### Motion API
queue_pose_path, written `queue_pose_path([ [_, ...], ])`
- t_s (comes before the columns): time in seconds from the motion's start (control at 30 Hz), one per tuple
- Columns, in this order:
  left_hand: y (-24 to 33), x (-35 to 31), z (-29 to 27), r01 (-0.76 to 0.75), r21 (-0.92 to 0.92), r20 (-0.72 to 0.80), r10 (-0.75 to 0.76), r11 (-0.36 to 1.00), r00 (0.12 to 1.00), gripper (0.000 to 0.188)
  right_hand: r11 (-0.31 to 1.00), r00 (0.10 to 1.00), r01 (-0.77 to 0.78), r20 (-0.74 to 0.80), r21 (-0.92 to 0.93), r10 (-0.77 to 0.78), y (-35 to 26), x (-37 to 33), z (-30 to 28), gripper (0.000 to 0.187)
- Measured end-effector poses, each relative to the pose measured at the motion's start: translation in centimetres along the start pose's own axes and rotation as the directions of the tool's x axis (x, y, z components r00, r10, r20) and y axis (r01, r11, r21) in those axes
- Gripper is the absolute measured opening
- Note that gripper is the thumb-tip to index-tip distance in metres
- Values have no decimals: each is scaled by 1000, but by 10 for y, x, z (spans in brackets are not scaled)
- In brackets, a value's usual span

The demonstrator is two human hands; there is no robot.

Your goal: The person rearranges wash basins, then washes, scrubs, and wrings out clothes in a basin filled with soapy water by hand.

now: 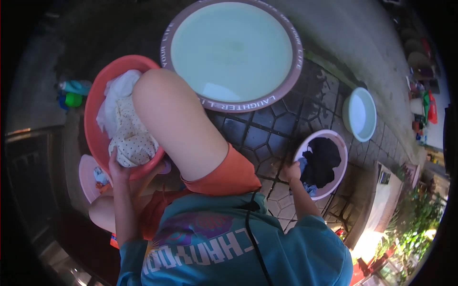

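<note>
A bundle of white cloth with dark polka dots (133, 143) lies in a red basin (95, 90) on the left, beside some plain white fabric (119, 86). My left hand (118, 167) is closed on the dotted cloth at the basin's near side; my bent leg hides part of the load. Over on the right, a pale pink basin (341, 180) holds black clothing (324, 162) and a blue piece (310, 189). My right hand (290, 172) grips this basin's left rim, its fingers partly hidden.
A large round tub (167, 43) of water stands ahead on dark paving tiles (260, 136). Further right is a pale green basin (348, 114). A smaller pink basin (86, 178) with small items sits at the near left. Bottles (76, 87) stand beyond the red basin; plants (415, 224) line the right.
</note>
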State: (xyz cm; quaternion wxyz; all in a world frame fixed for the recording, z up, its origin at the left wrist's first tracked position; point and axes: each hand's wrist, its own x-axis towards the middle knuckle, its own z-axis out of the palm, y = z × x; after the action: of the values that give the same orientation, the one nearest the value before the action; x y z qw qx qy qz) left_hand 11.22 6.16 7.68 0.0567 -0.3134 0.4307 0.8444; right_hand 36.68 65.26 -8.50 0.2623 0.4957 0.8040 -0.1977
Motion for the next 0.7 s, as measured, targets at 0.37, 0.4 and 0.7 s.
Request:
queue_pose_path([
  [0.37, -18, 1, -4, -186, -35, -3, 186, 982, 983, 44, 873, 865, 97, 474, -479, 164, -5, 46, -37, 57],
  [0.4, -18, 0, -7, -186, -52, 13, 187, 981, 982, 43, 862, 873, 111, 463, -494, 153, -5, 52, -39, 57],
  [0.7, -22, 7, -5, -241, -298, -60, 234, 924, 970, 39, 693, 777, 601, 493, -399, -390, -134, -127, -107, 47],
])
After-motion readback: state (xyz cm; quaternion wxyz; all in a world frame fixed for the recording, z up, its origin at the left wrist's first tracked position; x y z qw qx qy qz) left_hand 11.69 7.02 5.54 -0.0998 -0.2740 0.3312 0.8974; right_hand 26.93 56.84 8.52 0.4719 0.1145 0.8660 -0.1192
